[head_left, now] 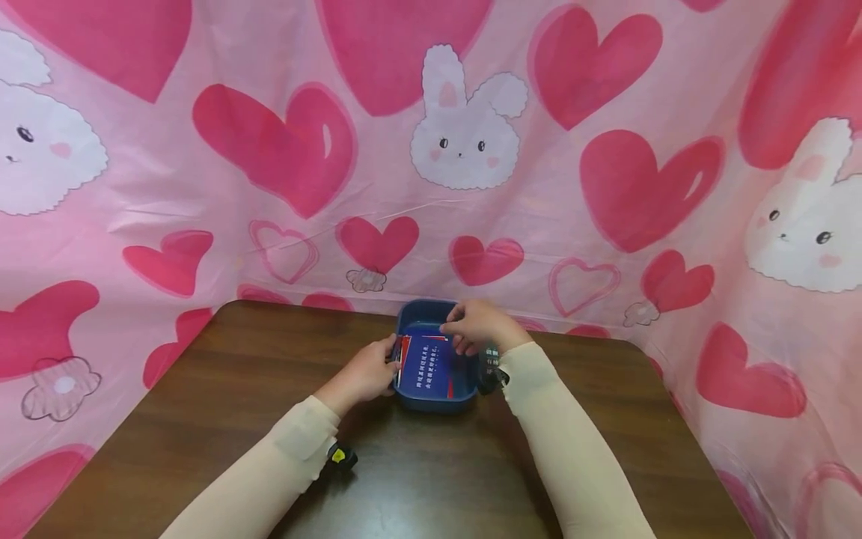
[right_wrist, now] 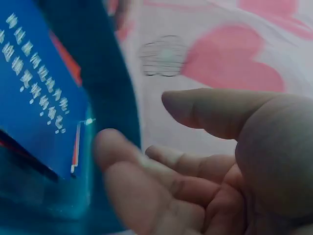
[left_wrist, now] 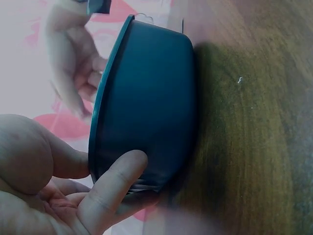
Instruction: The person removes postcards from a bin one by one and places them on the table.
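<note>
A dark blue plastic bin (head_left: 434,405) stands near the far edge of the table. Inside it lie a blue card (head_left: 431,367) with white writing and other cards with red and white edges beneath. My left hand (head_left: 369,370) holds the bin's left side, thumb at the rim and fingers against the outer wall (left_wrist: 146,93). Over the bin's far right part is my right hand (head_left: 485,326), with nothing between its thumb and fingers. In the right wrist view its thumb stands apart from the loosely bent fingers, whose tips are right by the rim (right_wrist: 115,93).
The brown wooden table (head_left: 269,389) meets a pink cloth (head_left: 404,202) printed with hearts and rabbits at its back and sides. A black device with a yellow mark (head_left: 342,455) is at the left wrist, and a black device (head_left: 488,378) at the right.
</note>
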Motion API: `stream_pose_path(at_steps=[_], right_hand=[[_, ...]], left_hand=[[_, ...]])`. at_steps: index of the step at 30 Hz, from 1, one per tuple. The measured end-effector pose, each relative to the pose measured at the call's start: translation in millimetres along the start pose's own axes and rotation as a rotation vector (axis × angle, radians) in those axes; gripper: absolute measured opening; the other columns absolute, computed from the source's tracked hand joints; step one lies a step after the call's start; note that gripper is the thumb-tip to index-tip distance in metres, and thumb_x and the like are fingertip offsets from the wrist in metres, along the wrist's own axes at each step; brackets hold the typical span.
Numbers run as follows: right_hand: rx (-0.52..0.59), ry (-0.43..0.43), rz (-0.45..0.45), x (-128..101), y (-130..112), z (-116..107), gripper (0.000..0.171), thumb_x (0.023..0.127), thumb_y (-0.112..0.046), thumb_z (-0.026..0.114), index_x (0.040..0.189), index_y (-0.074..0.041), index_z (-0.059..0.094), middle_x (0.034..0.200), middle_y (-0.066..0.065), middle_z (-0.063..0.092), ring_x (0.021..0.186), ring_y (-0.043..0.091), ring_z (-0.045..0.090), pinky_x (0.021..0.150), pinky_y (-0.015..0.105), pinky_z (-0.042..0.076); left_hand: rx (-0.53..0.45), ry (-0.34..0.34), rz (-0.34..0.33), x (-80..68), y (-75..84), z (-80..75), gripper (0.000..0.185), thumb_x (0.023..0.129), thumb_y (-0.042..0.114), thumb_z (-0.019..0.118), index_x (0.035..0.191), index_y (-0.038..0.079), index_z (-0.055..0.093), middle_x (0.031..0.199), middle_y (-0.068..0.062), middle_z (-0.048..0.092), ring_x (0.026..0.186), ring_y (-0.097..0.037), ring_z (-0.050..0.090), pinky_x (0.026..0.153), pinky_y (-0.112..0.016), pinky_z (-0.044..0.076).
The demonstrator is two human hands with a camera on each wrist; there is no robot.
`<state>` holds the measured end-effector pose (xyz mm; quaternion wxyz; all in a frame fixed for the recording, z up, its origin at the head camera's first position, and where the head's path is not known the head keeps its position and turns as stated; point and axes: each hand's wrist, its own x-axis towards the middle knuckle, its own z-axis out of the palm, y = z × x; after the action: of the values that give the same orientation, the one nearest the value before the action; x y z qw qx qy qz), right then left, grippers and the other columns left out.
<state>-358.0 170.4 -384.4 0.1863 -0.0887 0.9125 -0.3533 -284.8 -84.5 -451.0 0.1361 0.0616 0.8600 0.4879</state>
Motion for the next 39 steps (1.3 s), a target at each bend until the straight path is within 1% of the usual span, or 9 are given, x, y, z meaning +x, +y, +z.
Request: stream_pose_path(at_steps=[4, 10, 12, 14, 19, 22, 29, 34, 39], right_hand=[[-0.15, -0.039, 0.052, 13.1, -14.1, 9.1, 0.053, 0.105, -0.031, 0.082, 0.142, 0.003, 0.066, 0.09, 0.014, 0.083, 0.075, 0.026, 0.084, 0.068, 0.037, 0.072], [-0.377, -0.054, 0.088, 26.7, -21.3, 19.4, 0.04, 0.102, -0.036, 0.085, 0.109, 0.003, 0.081, 0.078, 0.015, 0.082, 0.064, 0.025, 0.082, 0.059, 0.034, 0.067], [-0.439, -0.047, 0.095, 29.4, -21.2, 23.7, 0.041, 0.101, -0.039, 0.086, 0.105, 0.001, 0.083, 0.076, 0.013, 0.082, 0.063, 0.024, 0.081, 0.058, 0.033, 0.067], [-0.471, -0.031, 0.105, 30.3, -21.0, 27.8, 0.044, 0.099, -0.042, 0.088, 0.107, 0.0, 0.083, 0.078, 0.012, 0.082, 0.064, 0.024, 0.081, 0.06, 0.034, 0.067], [-0.455, -0.007, 0.142, 27.7, -22.9, 33.8, 0.059, 0.094, -0.049, 0.093, 0.124, 0.0, 0.08, 0.094, 0.012, 0.082, 0.076, 0.026, 0.081, 0.07, 0.038, 0.071], [-0.449, -0.004, 0.158, 28.0, -23.9, 36.7, 0.061, 0.093, -0.049, 0.094, 0.127, -0.001, 0.078, 0.097, 0.012, 0.082, 0.079, 0.025, 0.08, 0.071, 0.037, 0.071], [-0.512, -0.007, 0.154, 37.6, -18.8, 42.6, 0.051, 0.091, -0.047, 0.096, 0.109, -0.002, 0.078, 0.077, 0.009, 0.08, 0.062, 0.02, 0.076, 0.061, 0.032, 0.065], [-0.444, -0.001, 0.152, 44.8, -16.8, 41.7, 0.043, 0.091, -0.036, 0.098, 0.101, -0.001, 0.076, 0.072, 0.011, 0.079, 0.058, 0.022, 0.078, 0.055, 0.033, 0.065], [-0.382, 0.018, 0.123, 51.8, -14.3, 39.3, 0.032, 0.091, -0.023, 0.098, 0.085, -0.002, 0.073, 0.065, 0.01, 0.075, 0.053, 0.019, 0.073, 0.051, 0.031, 0.064]], left_hand=[[0.003, -0.004, 0.015, 0.2, -1.2, -1.4, 0.071, 0.117, 0.009, 0.061, 0.179, 0.002, 0.029, 0.172, -0.031, 0.05, 0.108, -0.029, 0.078, 0.083, -0.043, 0.073], [0.003, -0.005, 0.017, -2.1, -0.7, -1.2, 0.07, 0.117, 0.008, 0.06, 0.179, 0.002, 0.028, 0.171, -0.031, 0.05, 0.11, -0.03, 0.078, 0.083, -0.044, 0.073], [0.005, -0.003, 0.014, -3.0, -0.9, -1.0, 0.07, 0.117, 0.008, 0.061, 0.179, 0.002, 0.029, 0.171, -0.031, 0.05, 0.111, -0.031, 0.078, 0.084, -0.044, 0.073], [0.014, -0.004, 0.015, -3.3, -1.3, -0.8, 0.07, 0.117, 0.009, 0.061, 0.179, 0.001, 0.029, 0.171, -0.031, 0.051, 0.11, -0.03, 0.078, 0.083, -0.044, 0.073], [0.048, 0.004, 0.029, -1.3, -1.9, -0.5, 0.07, 0.117, 0.009, 0.061, 0.178, -0.001, 0.029, 0.171, -0.032, 0.05, 0.108, -0.028, 0.078, 0.081, -0.042, 0.073], [0.054, 0.009, 0.029, 0.7, -1.1, -0.5, 0.07, 0.117, 0.01, 0.062, 0.178, 0.0, 0.029, 0.172, -0.031, 0.05, 0.11, -0.03, 0.078, 0.082, -0.044, 0.073], [0.087, 0.014, 0.027, 1.0, 2.1, -0.8, 0.071, 0.116, 0.012, 0.063, 0.178, 0.002, 0.031, 0.173, -0.03, 0.05, 0.113, -0.032, 0.076, 0.086, -0.044, 0.073], [0.084, 0.008, 0.018, 0.1, 2.7, -1.5, 0.071, 0.117, 0.012, 0.063, 0.179, 0.002, 0.03, 0.174, -0.029, 0.048, 0.114, -0.031, 0.076, 0.087, -0.045, 0.073], [0.073, 0.003, 0.013, -0.7, 2.8, -1.8, 0.07, 0.117, 0.012, 0.062, 0.179, 0.002, 0.03, 0.177, -0.03, 0.045, 0.124, -0.035, 0.077, 0.089, -0.046, 0.073]])
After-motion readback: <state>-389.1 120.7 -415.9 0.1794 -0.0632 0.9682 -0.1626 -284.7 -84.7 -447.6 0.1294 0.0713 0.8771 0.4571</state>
